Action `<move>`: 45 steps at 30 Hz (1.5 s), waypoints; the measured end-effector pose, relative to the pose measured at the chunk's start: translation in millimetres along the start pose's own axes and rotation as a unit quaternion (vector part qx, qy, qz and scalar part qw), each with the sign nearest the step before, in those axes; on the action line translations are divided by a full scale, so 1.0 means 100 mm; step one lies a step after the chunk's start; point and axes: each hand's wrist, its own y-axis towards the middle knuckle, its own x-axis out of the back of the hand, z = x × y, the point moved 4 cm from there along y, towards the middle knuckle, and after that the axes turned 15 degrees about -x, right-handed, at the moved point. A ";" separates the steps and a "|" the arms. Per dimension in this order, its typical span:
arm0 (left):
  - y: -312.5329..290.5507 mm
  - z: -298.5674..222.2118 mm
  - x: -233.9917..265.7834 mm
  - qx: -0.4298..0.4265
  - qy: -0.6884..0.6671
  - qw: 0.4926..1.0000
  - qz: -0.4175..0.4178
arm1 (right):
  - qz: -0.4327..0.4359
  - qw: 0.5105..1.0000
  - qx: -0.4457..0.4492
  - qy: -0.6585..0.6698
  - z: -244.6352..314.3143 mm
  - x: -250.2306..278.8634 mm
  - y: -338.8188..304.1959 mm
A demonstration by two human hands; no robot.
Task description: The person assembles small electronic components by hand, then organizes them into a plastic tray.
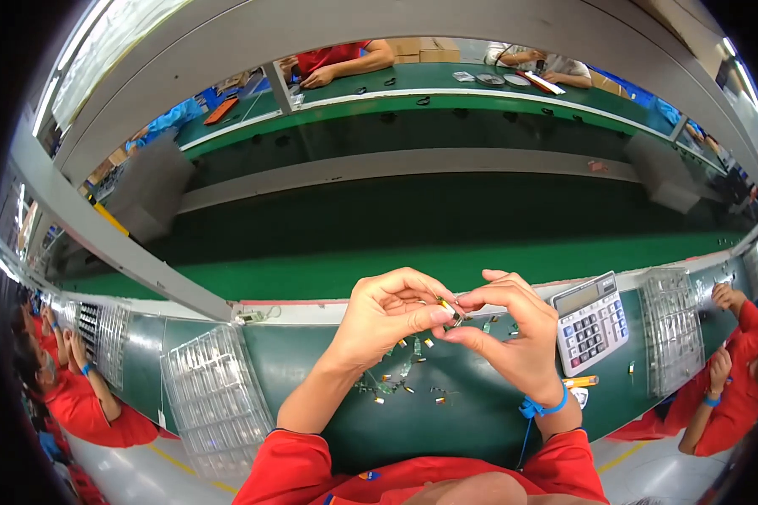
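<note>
Above the green bench (312, 353), my left hand (393, 316) pinches a small electronic part (450, 311) with yellow and dark bits between thumb and fingers. From the other side, my right hand (514, 320) has its thumb and forefinger closed at the same part; the fingertips hide much of it. Beneath my hands lie several small parts (409, 367), some with green boards and some with yellow-and-white ends. A blue wrist strap (544, 409) with a cord is round my right wrist.
To the right lies a calculator (592, 325) beside an orange pen-like object (580, 382) and a clear plastic tray (672, 332). Stacked clear trays (215, 396) lie left. A green conveyor belt (413, 219) runs beyond the bench. Co-workers in red (93, 404) sit on both sides.
</note>
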 end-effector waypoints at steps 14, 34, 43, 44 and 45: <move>-0.58 -0.14 -0.15 0.029 -0.136 0.980 -0.141 | 0.009 0.994 0.106 -0.032 0.26 -0.13 -0.23; -2.70 -1.06 1.11 -0.194 0.069 0.846 -0.492 | 0.036 0.989 0.008 -0.140 0.03 -0.58 -0.28; -2.34 -0.83 0.96 -0.163 -0.016 0.895 -0.416 | 0.190 0.970 0.135 -0.063 0.76 -1.44 -0.49; -2.30 -0.82 0.89 -0.155 -0.024 0.899 -0.409 | 0.193 0.969 0.147 -0.053 0.79 -1.53 -0.52; -2.21 -0.77 0.82 -0.121 -0.024 0.912 -0.392 | 0.194 0.970 0.142 -0.039 0.80 -1.57 -0.53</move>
